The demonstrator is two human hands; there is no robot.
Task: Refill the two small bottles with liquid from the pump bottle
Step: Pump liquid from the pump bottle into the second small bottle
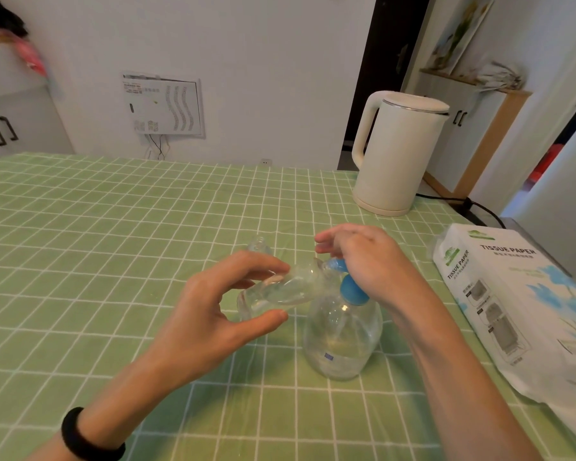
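Note:
My left hand point(223, 304) pinches a small clear bottle point(280, 289) between thumb and fingertips, tilted on its side with its mouth at the blue nozzle of the pump bottle point(341, 337). That pump bottle is clear, stands upright on the green checked tablecloth point(113, 227) and holds a little liquid. My right hand point(363, 261) lies over its blue pump head, palm down on the top. A second small clear bottle point(259, 244) stands uncapped just behind my left hand.
A cream electric kettle point(396, 151) stands at the back right, its black cord trailing off the table. A pack of tissue paper point(519, 307) lies along the right edge. White cabinets and a wall lie beyond the table.

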